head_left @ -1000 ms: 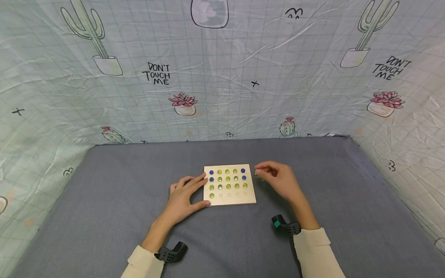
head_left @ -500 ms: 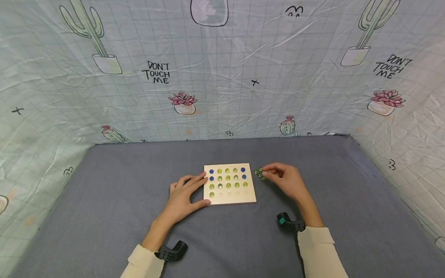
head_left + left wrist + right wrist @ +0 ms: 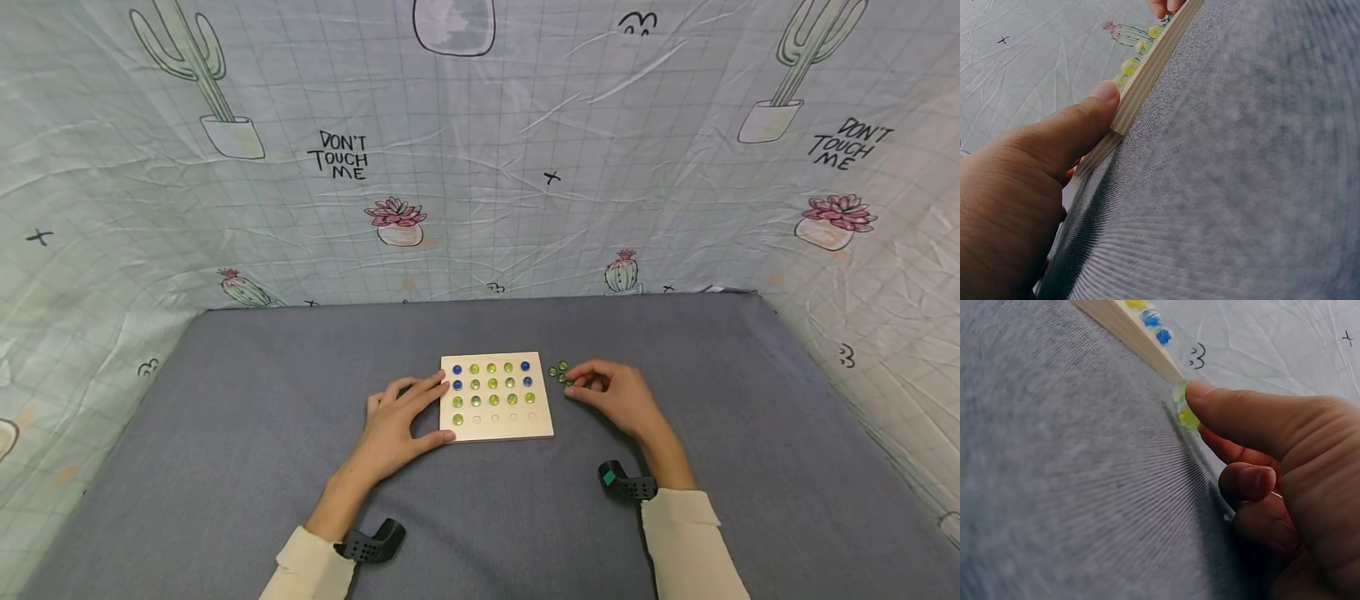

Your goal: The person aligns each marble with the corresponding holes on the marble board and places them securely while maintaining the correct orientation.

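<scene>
A pale wooden board (image 3: 495, 429) lies on the grey cloth, with rows of green marbles (image 3: 492, 399) and a few blue marbles (image 3: 525, 367) in its holes. My left hand (image 3: 393, 429) rests along the board's left edge, fingers spread. In the left wrist view, its thumb (image 3: 1088, 115) presses on a corner of the board. To the right of the board, my right hand (image 3: 615, 396) pinches a green marble (image 3: 1186, 415) between thumb and index finger, at a small group of loose green marbles (image 3: 552, 371). The index fingertip is partly hidden behind the thumb.
In the board's front row, several holes (image 3: 495, 418) right of the first marble hold nothing. Grey cloth (image 3: 300, 375) surrounds the board. A patterned fabric backdrop (image 3: 480, 167) rises behind and at both sides.
My right hand has shifted slightly right and toward me, uncovering the loose marbles; its fingertips are now at the nearest one. My left hand and the board have stayed put.
</scene>
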Motion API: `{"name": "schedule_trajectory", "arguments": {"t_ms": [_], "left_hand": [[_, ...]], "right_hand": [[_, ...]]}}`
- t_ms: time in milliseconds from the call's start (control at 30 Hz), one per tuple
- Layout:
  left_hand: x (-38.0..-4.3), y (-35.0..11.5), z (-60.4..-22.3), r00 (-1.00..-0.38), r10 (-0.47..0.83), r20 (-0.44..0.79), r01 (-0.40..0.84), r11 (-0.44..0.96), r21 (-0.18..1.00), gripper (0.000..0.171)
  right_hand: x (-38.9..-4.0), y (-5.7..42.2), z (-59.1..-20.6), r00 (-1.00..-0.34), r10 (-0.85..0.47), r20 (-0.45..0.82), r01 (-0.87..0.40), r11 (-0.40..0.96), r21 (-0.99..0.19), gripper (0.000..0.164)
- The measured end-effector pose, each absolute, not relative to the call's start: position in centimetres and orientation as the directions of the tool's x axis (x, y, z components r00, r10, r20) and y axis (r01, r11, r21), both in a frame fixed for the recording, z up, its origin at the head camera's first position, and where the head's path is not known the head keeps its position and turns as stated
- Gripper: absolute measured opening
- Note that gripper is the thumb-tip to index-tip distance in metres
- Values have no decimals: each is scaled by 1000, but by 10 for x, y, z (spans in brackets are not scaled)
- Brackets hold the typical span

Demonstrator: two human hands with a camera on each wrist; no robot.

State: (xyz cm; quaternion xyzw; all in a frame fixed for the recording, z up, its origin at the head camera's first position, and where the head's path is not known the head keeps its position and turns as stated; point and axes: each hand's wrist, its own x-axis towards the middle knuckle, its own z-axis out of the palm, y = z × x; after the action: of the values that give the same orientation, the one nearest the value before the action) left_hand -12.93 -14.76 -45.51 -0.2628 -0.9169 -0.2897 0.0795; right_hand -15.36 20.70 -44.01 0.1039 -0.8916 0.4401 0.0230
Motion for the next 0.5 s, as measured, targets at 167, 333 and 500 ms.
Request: {"name": "schedule_trajectory", "arguments": {"t_ms": [167, 333, 500], "left_hand": [[-129, -147, -454, -848, 438, 298, 530, 692, 490, 73], [-129, -147, -454, -848, 438, 299, 530, 692, 490, 74], [-130, -147, -454, -849, 436, 298, 528, 697, 486, 74]], "right_hand": [[-154, 207, -442, -977, -160, 141, -209, 600, -772, 16], [-153, 207, -442, -978, -156, 137, -204, 600, -774, 17], [-153, 206, -442, -979, -157, 133, -202, 604, -771, 17]]}}
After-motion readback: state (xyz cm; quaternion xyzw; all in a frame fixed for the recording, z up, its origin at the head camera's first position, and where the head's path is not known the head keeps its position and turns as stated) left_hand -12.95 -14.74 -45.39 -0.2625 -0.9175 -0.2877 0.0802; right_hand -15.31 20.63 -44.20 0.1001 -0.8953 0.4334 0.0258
